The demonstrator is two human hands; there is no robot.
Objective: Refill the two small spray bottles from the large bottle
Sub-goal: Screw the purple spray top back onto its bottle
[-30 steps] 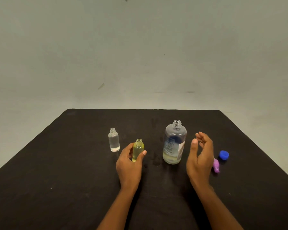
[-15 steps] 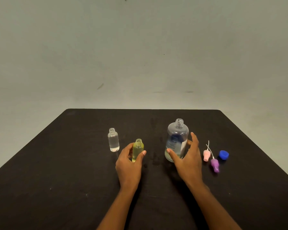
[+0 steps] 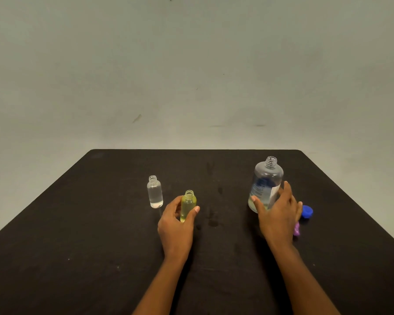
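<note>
The large clear plastic bottle [image 3: 267, 183], round-shouldered with a blue-printed label and an open threaded neck, stands upright in the right half of the black table [image 3: 100, 246], nearer the far edge than the near one. A little pale liquid sits at its bottom. The right hand [image 3: 276, 218] grasps its lower part from the near side, thumb curled round the left of the body and the forefinger lying up the right of it. The hand hides the base, so I cannot tell whether the bottle rests on the table or is raised off it.

Toward the middle of the table stands the small yellow-tinted clear bottle [image 3: 188, 204], uncapped and upright. The left hand [image 3: 175, 226] holds it by the lower body, thumb on the right side and fingers curled round the left. Just beside it, toward the left edge and a little farther back, the small colourless clear bottle [image 3: 155, 193] stands free, uncapped, with nothing touching it.

Toward the right edge, just past the right hand, a round blue plastic cap [image 3: 307, 211] lies on the table. Near it, closer to the near edge, a purple plastic spray head [image 3: 296, 230] shows partly from behind the hand.

A plain grey-green wall [image 3: 191, 76] rises beyond the far edge.
</note>
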